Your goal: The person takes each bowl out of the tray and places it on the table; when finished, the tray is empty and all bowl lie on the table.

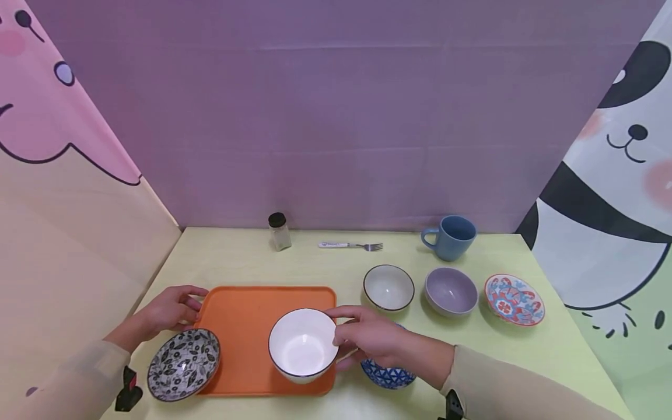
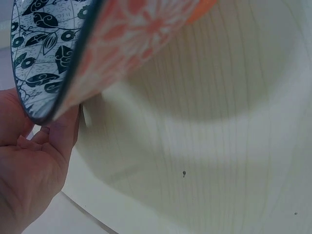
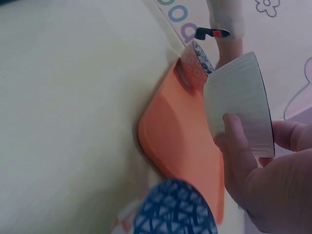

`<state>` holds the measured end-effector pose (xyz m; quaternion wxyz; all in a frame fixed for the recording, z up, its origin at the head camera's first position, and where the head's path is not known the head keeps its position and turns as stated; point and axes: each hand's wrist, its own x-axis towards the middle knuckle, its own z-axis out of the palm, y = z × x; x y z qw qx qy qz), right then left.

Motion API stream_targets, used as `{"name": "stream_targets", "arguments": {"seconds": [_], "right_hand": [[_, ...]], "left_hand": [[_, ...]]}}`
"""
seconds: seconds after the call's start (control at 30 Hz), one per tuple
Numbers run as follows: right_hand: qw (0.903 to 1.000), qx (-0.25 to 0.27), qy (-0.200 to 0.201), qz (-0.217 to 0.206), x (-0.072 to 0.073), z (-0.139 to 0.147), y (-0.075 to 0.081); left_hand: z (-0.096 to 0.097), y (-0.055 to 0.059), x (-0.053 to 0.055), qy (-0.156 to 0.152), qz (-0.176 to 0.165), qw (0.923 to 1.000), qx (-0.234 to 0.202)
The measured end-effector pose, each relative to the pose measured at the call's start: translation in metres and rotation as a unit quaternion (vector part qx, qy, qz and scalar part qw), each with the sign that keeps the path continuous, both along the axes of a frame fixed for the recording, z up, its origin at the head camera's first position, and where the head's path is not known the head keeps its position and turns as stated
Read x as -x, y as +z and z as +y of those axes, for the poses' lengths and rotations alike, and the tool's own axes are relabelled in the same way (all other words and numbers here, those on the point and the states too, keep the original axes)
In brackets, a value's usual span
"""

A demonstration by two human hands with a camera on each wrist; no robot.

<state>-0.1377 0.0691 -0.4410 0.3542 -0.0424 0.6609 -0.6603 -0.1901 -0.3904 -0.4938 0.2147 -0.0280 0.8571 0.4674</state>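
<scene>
My right hand (image 1: 367,335) grips a white bowl (image 1: 301,344) with a dark rim over the right part of the orange tray (image 1: 241,332). In the right wrist view the thumb lies at the rim, and the fingers (image 3: 236,141) spread along the outer wall of the bowl. My left hand (image 1: 170,309) is at the tray's left edge with its fingers loosely bent. Just in front of it, a bowl with black leaf patterns inside (image 1: 184,364) sits tilted across the tray's near left corner. In the left wrist view this bowl partly hides the left fingers.
Below my right forearm is a blue patterned bowl (image 1: 388,376). Farther right stand a dark-rimmed white bowl (image 1: 388,287), a purple bowl (image 1: 451,291) and a red-and-blue patterned dish (image 1: 514,299). A shaker (image 1: 280,232), fork (image 1: 349,246) and blue mug (image 1: 452,239) line the back.
</scene>
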Motion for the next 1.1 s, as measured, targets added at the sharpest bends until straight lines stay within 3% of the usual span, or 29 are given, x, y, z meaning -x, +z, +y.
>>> {"name": "stream_targets", "arguments": {"seconds": [0.53,1.1], "right_hand": [[0.9980,-0.009,-0.054,0.031,0.006,0.080,0.020],[0.9949,-0.026,-0.094,0.025,-0.008,0.167,0.024]], "left_hand": [[0.001,0.002,0.001,-0.001,0.001,1.0000,-0.007],[0.001,-0.003,0.002,0.002,-0.005,1.0000,0.001]]}}
